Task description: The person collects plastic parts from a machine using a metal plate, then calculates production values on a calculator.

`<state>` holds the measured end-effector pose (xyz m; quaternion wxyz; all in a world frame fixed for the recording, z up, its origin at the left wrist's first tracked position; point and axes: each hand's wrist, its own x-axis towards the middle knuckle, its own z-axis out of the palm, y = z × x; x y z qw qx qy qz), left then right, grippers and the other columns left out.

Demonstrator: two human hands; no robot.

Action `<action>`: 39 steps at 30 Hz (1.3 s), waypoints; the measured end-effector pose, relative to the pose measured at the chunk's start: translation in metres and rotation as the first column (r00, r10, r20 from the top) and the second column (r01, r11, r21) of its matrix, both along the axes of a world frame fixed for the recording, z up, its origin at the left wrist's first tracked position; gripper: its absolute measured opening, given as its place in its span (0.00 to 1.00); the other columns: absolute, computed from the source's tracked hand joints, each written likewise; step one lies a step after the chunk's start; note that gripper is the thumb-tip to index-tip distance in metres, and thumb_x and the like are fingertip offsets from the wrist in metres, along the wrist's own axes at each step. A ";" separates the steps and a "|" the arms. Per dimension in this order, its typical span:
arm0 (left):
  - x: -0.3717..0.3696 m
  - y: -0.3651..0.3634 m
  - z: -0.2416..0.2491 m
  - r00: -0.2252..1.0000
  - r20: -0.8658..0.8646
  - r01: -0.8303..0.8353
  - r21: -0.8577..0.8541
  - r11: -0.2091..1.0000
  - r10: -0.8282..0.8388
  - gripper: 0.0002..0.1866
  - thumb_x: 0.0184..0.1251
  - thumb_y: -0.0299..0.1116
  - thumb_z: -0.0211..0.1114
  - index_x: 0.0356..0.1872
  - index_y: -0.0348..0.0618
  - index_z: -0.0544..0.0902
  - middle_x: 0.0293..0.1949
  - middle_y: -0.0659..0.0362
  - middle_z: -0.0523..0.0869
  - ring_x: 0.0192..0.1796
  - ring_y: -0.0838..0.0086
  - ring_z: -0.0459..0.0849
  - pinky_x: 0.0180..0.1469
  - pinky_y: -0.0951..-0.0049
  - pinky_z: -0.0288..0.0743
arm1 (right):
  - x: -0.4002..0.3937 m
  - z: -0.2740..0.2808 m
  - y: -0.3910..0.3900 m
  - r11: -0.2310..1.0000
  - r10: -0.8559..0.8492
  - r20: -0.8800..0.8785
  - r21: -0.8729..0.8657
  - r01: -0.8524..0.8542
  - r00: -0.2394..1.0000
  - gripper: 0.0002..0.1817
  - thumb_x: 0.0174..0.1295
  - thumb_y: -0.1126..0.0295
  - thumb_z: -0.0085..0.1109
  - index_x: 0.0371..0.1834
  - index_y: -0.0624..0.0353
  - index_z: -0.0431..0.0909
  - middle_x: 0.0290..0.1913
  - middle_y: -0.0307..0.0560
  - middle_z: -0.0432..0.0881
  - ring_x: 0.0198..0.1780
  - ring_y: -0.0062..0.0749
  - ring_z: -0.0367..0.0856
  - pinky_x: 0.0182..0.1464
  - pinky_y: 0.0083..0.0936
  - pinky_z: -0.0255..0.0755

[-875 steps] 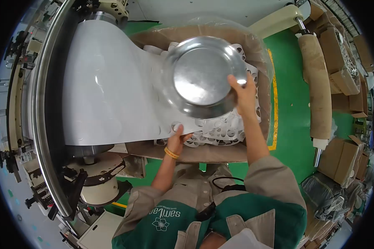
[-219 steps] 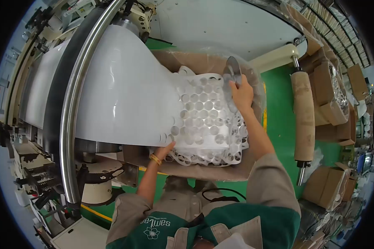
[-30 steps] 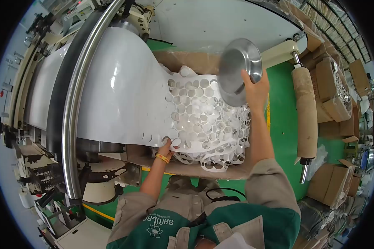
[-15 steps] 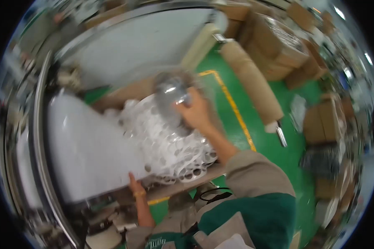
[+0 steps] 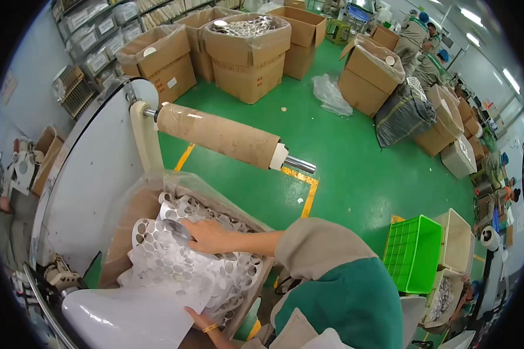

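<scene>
A smooth white sheet (image 5: 131, 317) comes in from the lower left. Beyond it, white sheeting punched with round holes (image 5: 172, 262) lies heaped in a plastic-lined cardboard box (image 5: 113, 247). My left hand (image 5: 202, 321), with a yellow band at the wrist, is at the sheet's near edge, thumb on top and the other fingers mostly hidden. My right hand (image 5: 206, 235) reaches over the box, closed on a shiny grey rounded object (image 5: 177, 228) resting against the punched sheeting. What kind of object it is, I cannot make out.
A brown roll on a metal shaft (image 5: 218, 136) juts out beyond the box from a white machine panel (image 5: 90, 174). Cardboard boxes (image 5: 247, 64) stand farther back. A green crate (image 5: 412, 254) is at the right, and people (image 5: 416, 38) are in the far background.
The view has swung, bringing more floor and boxes into sight. My right hand has lowered the grey object onto the punched sheeting. My left hand stays by the sheet's edge.
</scene>
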<state>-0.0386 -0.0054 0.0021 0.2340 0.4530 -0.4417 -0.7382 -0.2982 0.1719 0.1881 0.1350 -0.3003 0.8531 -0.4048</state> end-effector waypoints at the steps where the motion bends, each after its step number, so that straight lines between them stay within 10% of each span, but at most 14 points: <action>1: -0.009 0.013 0.010 1.000 -0.005 0.022 0.066 0.998 -0.021 0.36 0.60 0.51 0.55 0.61 0.34 0.57 0.58 0.49 0.65 0.58 0.60 0.67 0.59 0.61 0.61 | -0.004 -0.022 -0.001 0.998 -0.017 -0.016 0.065 0.018 1.000 0.20 0.48 0.73 0.51 0.45 0.65 0.61 0.27 0.60 0.77 0.30 0.55 0.77 0.30 0.44 0.68; 5: -0.056 0.061 0.044 0.968 -0.225 0.141 0.104 0.985 -0.115 0.32 0.63 0.49 0.52 0.61 0.38 0.57 0.60 0.51 0.63 0.60 0.61 0.64 0.61 0.57 0.58 | 0.017 -0.197 -0.027 0.972 -0.076 0.004 0.223 0.073 0.997 0.19 0.50 0.75 0.47 0.48 0.64 0.61 0.26 0.59 0.77 0.29 0.50 0.78 0.28 0.43 0.70; 7: -0.073 0.072 0.067 0.960 -0.278 0.047 0.223 0.974 0.018 0.30 0.65 0.47 0.50 0.60 0.36 0.58 0.59 0.50 0.64 0.59 0.61 0.65 0.60 0.57 0.62 | 0.029 -0.200 -0.060 0.985 0.086 -0.095 0.160 -0.071 0.992 0.19 0.50 0.75 0.46 0.47 0.65 0.62 0.25 0.59 0.77 0.29 0.51 0.78 0.28 0.42 0.71; 17: -0.098 0.079 0.083 0.755 -0.655 0.337 0.429 0.838 0.032 0.25 0.65 0.37 0.51 0.58 0.33 0.59 0.57 0.47 0.67 0.59 0.57 0.67 0.58 0.51 0.66 | -0.030 0.008 0.011 0.999 -0.005 0.024 -0.048 0.007 1.000 0.26 0.46 0.68 0.58 0.49 0.59 0.63 0.30 0.59 0.77 0.33 0.53 0.76 0.34 0.42 0.68; 22: -0.068 0.065 0.000 0.888 -0.456 0.233 0.562 0.794 0.062 0.21 0.66 0.30 0.49 0.57 0.30 0.59 0.56 0.45 0.67 0.58 0.55 0.67 0.57 0.53 0.67 | -0.024 0.052 0.006 0.857 -0.141 0.153 -0.476 0.198 0.978 0.26 0.46 0.61 0.63 0.47 0.60 0.68 0.37 0.56 0.77 0.38 0.45 0.76 0.39 0.32 0.68; 25: -0.060 0.057 -0.008 0.918 -0.393 0.266 0.533 0.803 -0.043 0.19 0.64 0.27 0.49 0.54 0.29 0.62 0.53 0.46 0.69 0.55 0.55 0.69 0.57 0.54 0.68 | -0.013 -0.024 -0.026 0.772 0.119 0.548 -0.575 0.270 0.828 0.29 0.45 0.60 0.64 0.48 0.63 0.67 0.41 0.56 0.77 0.42 0.45 0.76 0.43 0.32 0.67; 29: -0.019 0.027 -0.078 0.905 -0.331 0.394 0.419 0.818 -0.267 0.19 0.59 0.26 0.55 0.52 0.35 0.65 0.51 0.50 0.70 0.53 0.59 0.70 0.57 0.56 0.65 | 0.011 -0.196 -0.036 0.894 -0.434 0.186 -0.035 0.447 0.882 0.30 0.45 0.59 0.62 0.48 0.66 0.65 0.40 0.57 0.77 0.43 0.48 0.76 0.44 0.37 0.68; 32: 0.012 0.018 -0.048 0.985 -0.018 0.164 0.354 0.921 -0.169 0.22 0.58 0.35 0.58 0.53 0.39 0.66 0.49 0.54 0.71 0.52 0.64 0.69 0.58 0.59 0.60 | 0.000 -0.133 0.006 0.964 -0.182 0.188 0.229 0.137 0.965 0.27 0.47 0.61 0.59 0.48 0.63 0.64 0.37 0.57 0.78 0.41 0.50 0.76 0.42 0.39 0.69; 39: -0.011 -0.013 0.003 0.994 -0.110 -0.004 0.115 0.993 0.016 0.36 0.56 0.57 0.55 0.61 0.45 0.61 0.58 0.58 0.67 0.59 0.70 0.64 0.58 0.66 0.57 | -0.002 -0.036 -0.014 0.973 -0.155 0.159 -0.148 0.179 0.975 0.32 0.47 0.60 0.59 0.54 0.63 0.63 0.39 0.60 0.77 0.41 0.50 0.76 0.43 0.37 0.68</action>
